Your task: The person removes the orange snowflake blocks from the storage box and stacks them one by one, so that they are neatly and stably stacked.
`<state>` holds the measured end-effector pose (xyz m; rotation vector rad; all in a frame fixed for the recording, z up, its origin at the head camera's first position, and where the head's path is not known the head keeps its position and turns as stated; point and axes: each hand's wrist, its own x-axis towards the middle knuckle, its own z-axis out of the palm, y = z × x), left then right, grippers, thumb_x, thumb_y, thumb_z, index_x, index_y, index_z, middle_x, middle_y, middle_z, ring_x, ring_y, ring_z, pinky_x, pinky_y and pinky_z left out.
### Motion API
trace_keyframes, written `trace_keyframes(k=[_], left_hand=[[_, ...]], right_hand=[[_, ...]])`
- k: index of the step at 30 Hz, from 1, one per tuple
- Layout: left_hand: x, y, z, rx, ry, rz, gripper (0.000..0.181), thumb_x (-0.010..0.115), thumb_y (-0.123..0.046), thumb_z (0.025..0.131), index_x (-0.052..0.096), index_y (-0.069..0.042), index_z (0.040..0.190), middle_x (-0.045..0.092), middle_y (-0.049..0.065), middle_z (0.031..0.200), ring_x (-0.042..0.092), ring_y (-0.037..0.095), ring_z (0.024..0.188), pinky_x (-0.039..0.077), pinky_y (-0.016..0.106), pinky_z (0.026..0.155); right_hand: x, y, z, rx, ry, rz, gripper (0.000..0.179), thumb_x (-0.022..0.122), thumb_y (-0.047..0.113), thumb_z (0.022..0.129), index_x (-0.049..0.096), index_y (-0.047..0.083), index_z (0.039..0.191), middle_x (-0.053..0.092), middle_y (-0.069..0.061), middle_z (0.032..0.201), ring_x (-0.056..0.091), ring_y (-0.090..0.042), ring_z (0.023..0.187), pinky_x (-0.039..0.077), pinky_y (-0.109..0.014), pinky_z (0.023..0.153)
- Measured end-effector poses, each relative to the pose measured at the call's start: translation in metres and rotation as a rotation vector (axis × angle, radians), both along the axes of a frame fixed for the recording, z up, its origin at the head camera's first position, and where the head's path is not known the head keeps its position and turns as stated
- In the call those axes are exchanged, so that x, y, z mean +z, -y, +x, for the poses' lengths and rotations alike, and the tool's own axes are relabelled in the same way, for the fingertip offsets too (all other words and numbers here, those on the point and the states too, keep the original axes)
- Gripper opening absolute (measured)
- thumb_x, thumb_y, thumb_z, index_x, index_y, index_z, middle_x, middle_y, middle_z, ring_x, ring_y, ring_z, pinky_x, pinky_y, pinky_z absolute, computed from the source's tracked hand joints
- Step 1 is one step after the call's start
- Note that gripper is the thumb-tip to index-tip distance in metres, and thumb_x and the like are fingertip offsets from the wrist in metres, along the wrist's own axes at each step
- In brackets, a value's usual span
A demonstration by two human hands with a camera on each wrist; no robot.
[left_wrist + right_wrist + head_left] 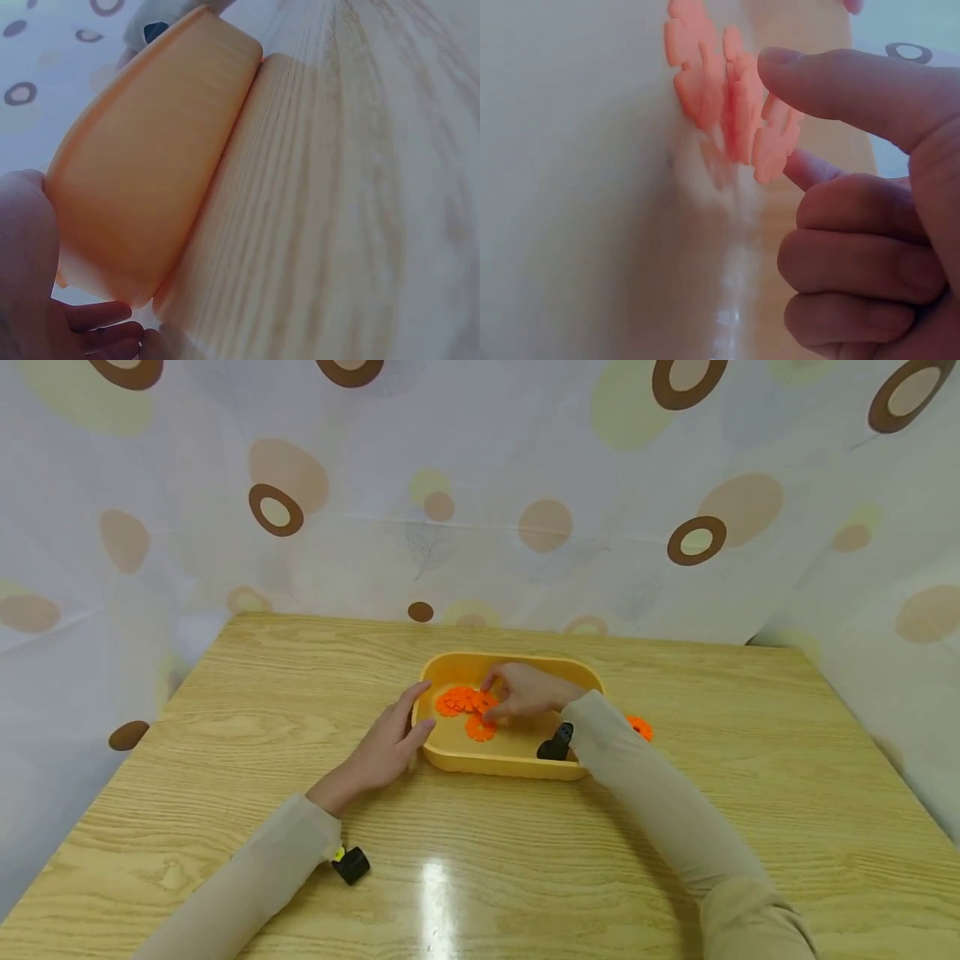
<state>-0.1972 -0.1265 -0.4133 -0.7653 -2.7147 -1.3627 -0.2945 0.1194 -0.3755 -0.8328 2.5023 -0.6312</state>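
Observation:
A shallow yellow-orange plastic tray stands on the wooden table, its outer wall filling much of the left wrist view. My left hand holds its left end, thumb over the rim and other fingers against the outside wall. Inside lie several flat orange interlocking discs with notched edges, clustered toward the left. My right hand reaches into the tray and pinches one orange disc between thumb and index finger. That hand's other fingers are curled. A separate orange disc lies just below the cluster.
One more orange disc sits on the table right of the tray, partly behind the right sleeve. Black wrist cameras are worn at the left cuff and right cuff. A patterned curtain hangs behind the wooden table.

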Motion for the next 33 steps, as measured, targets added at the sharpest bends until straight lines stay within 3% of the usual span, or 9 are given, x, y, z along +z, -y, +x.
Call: trace_keyframes(k=[7,11,14,18,21,25,33], left_hand=[[0.002,-0.002,0.000,0.028,-0.015,-0.028,0.054,0.044,-0.023,0.103,0.024,-0.004,0.150,0.052,0.010,0.084,0.048,0.018,0.073,0.043,0.033,0.075],[0.001,-0.003,-0.001,0.017,-0.018,-0.024,0.054,0.044,-0.021,0.103,0.024,-0.002,0.149,0.048,0.004,0.073,0.046,0.013,0.064,0.041,0.028,0.070],[0.001,-0.004,-0.001,0.017,-0.014,-0.017,0.054,0.044,-0.022,0.102,0.025,-0.002,0.149,0.051,0.006,0.071,0.047,0.014,0.062,0.042,0.029,0.070],[0.000,-0.005,0.001,0.036,-0.019,-0.016,0.055,0.045,-0.024,0.102,0.025,-0.004,0.150,0.059,0.019,0.100,0.056,0.024,0.087,0.045,0.039,0.085],[-0.001,-0.005,0.002,0.044,-0.021,-0.014,0.055,0.045,-0.024,0.103,0.025,-0.004,0.150,0.052,0.025,0.124,0.052,0.031,0.106,0.042,0.047,0.095],[-0.003,-0.004,0.002,0.038,-0.016,0.001,0.055,0.044,-0.023,0.103,0.025,-0.003,0.150,0.052,0.026,0.123,0.052,0.032,0.103,0.042,0.046,0.093],[-0.002,-0.004,0.002,0.046,-0.005,-0.001,0.055,0.044,-0.025,0.103,0.024,-0.004,0.150,0.044,0.028,0.138,0.049,0.034,0.117,0.039,0.050,0.101]], right_hand=[[0.012,-0.004,0.001,-0.022,-0.022,-0.106,0.044,0.075,0.025,0.084,0.056,0.003,0.117,0.044,-0.001,0.064,0.038,-0.015,0.054,0.034,-0.027,0.056],[0.018,-0.007,0.001,-0.025,-0.032,-0.141,0.044,0.073,0.025,0.086,0.055,0.002,0.118,0.037,0.001,0.059,0.031,-0.013,0.050,0.031,-0.026,0.054],[0.025,-0.010,0.003,-0.030,-0.055,-0.159,0.044,0.073,0.024,0.086,0.055,0.002,0.119,0.035,0.002,0.058,0.029,-0.014,0.051,0.030,-0.026,0.056],[0.036,-0.014,0.007,-0.033,-0.078,-0.183,0.044,0.072,0.022,0.087,0.054,0.001,0.120,0.034,0.001,0.058,0.029,-0.014,0.052,0.030,-0.028,0.058],[0.039,-0.018,0.007,-0.019,-0.085,-0.187,0.043,0.072,0.023,0.087,0.054,0.001,0.120,0.032,0.002,0.057,0.028,-0.014,0.051,0.031,-0.028,0.059],[0.040,-0.024,0.008,-0.015,-0.082,-0.193,0.043,0.071,0.025,0.088,0.054,0.003,0.121,0.031,0.002,0.059,0.027,-0.014,0.052,0.032,-0.029,0.062],[0.047,-0.039,0.012,-0.016,-0.056,-0.247,0.041,0.070,0.025,0.089,0.054,0.006,0.121,0.027,0.003,0.058,0.025,-0.011,0.050,0.032,-0.028,0.060]])
